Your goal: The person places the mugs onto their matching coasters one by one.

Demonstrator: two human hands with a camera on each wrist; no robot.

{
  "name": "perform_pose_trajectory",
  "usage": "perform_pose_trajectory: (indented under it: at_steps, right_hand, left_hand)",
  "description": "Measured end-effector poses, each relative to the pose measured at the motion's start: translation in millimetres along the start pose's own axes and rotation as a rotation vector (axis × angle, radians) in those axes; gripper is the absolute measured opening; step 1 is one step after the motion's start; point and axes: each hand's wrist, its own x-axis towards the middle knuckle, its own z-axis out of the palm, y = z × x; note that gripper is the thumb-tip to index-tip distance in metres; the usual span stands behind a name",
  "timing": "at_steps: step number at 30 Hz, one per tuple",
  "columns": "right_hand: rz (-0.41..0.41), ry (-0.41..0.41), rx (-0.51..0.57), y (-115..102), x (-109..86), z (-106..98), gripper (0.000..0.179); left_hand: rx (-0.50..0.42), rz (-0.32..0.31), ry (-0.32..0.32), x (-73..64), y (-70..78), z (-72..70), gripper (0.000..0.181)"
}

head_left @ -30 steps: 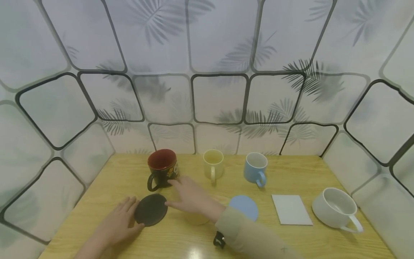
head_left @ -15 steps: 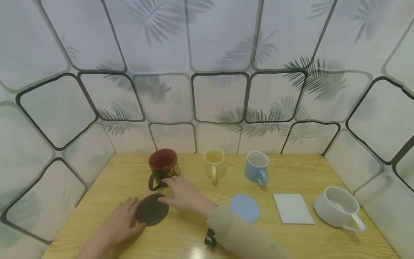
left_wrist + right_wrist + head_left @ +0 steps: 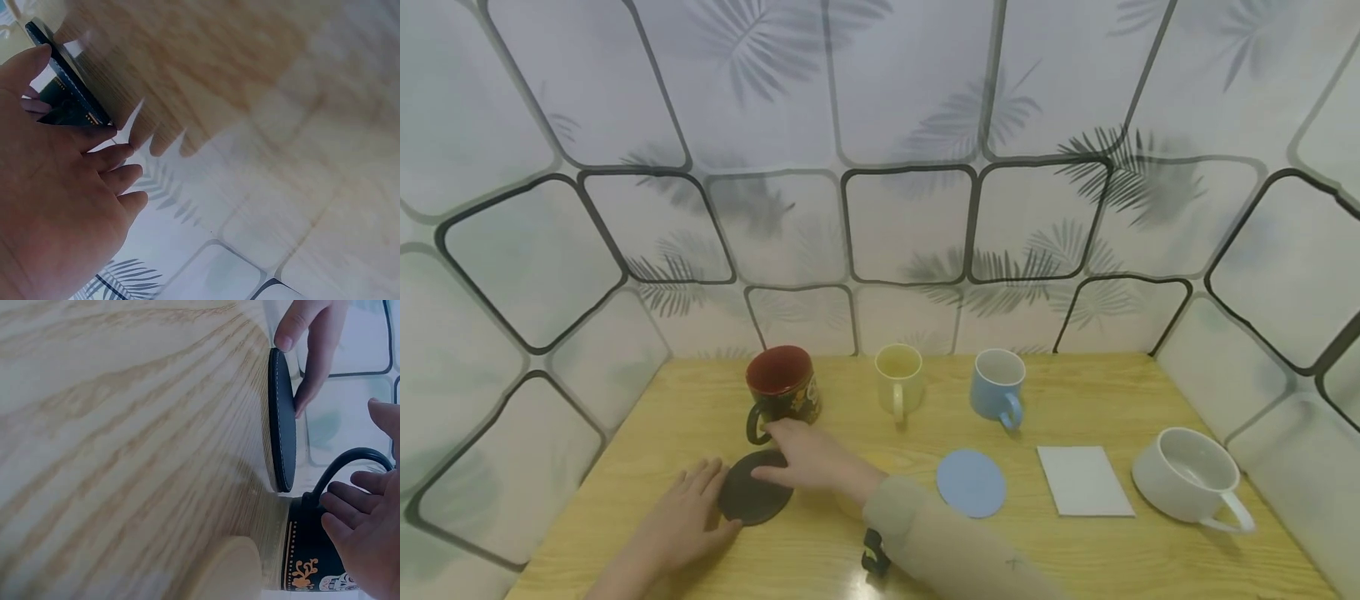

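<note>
My left hand (image 3: 681, 521) lies at the left side of a round black coaster (image 3: 756, 492), thumb and forefinger touching its edge. In the right wrist view, the coaster (image 3: 283, 422) shows pale stitching around its rim. My right hand (image 3: 820, 458) is beside a black mug (image 3: 785, 404) with a dark red inside, fingertips at its handle. The right wrist view has those fingers loosely extended next to the handle (image 3: 350, 464), the thumb held apart. A pale yellow coaster (image 3: 228, 572) is partly hidden under my right forearm in the head view.
A yellow mug (image 3: 899, 379) and a blue mug (image 3: 997, 387) stand along the back. A round blue coaster (image 3: 972, 483), a square white coaster (image 3: 1086, 481) and a wide white mug (image 3: 1186, 477) are to the right. Patterned cloth (image 3: 910, 225) encloses the wooden table (image 3: 925, 550).
My right hand has moved left along the front of the black mug, from its right side to its handle. My left hand stays at the black coaster.
</note>
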Motion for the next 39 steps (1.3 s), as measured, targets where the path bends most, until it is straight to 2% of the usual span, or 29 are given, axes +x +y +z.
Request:
perform_pose_trajectory:
  at_steps: [10, 19, 22, 26, 31, 36, 39]
  right_hand:
    - [0.041, 0.013, 0.187, -2.5, 15.9, 1.9, 0.07]
    - [0.041, 0.022, 0.296, -0.6, 23.3, 4.1, 0.055]
    - [0.031, 0.038, 0.357, 0.7, 25.4, 5.6, 0.043]
    - [0.007, 0.063, 0.503, -0.5, 27.9, 5.4, 0.032]
    - [0.013, 0.081, 0.703, -3.5, 29.4, 5.0, 0.028]
    - [0.048, 0.102, 0.819, -5.2, 29.5, 6.8, 0.025]
    - [0.083, 0.124, 0.835, -5.6, 30.6, 8.6, 0.021]
  left_hand:
    - [-0.013, 0.004, -0.004, -0.4, 1.8, -3.5, 0.085]
    - [-0.019, 0.004, -0.012, -0.5, 1.1, -3.2, 0.087]
    - [-0.019, 0.003, -0.017, -0.3, 0.3, -2.5, 0.087]
    - [-0.014, 0.004, -0.017, 0.4, -0.4, -2.5, 0.086]
    - [-0.012, 0.007, -0.012, 1.0, -0.6, -2.3, 0.086]
    - [-0.02, 0.001, -0.014, 0.3, -0.2, -1.7, 0.085]
    - [-0.022, 0.0, -0.012, 0.6, 0.5, -2.1, 0.085]
